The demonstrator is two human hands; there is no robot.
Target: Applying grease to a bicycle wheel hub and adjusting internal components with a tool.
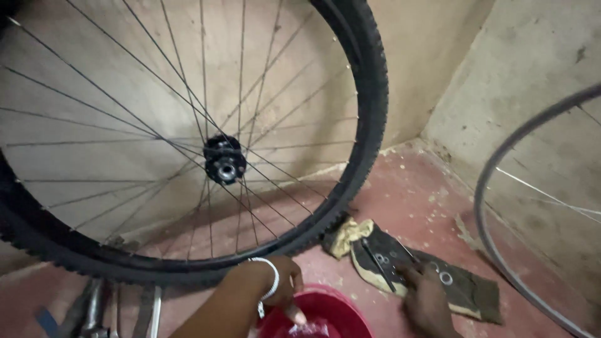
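Note:
My left hand [278, 285], with a white bracelet on the wrist, reaches down over the rim of a red bowl [325, 313], its fingers curled into it. What the fingers hold, if anything, is hidden. My right hand [426, 300] rests on a dark worn mat [476, 291] on the floor, fingertips touching small metal rings [446, 277] that lie there beside a thin dark tool [377, 265]. A spoked bicycle wheel [369, 94] with a knobby black tyre and a black hub [224, 159] leans against the wall just above my left hand.
A yellowish rag [344, 235] lies crumpled under the mat's left end. A bare metal rim [494, 250] with thin spokes stands at the right against the concrete wall. Metal tools [94, 310] lie at the bottom left on the red floor.

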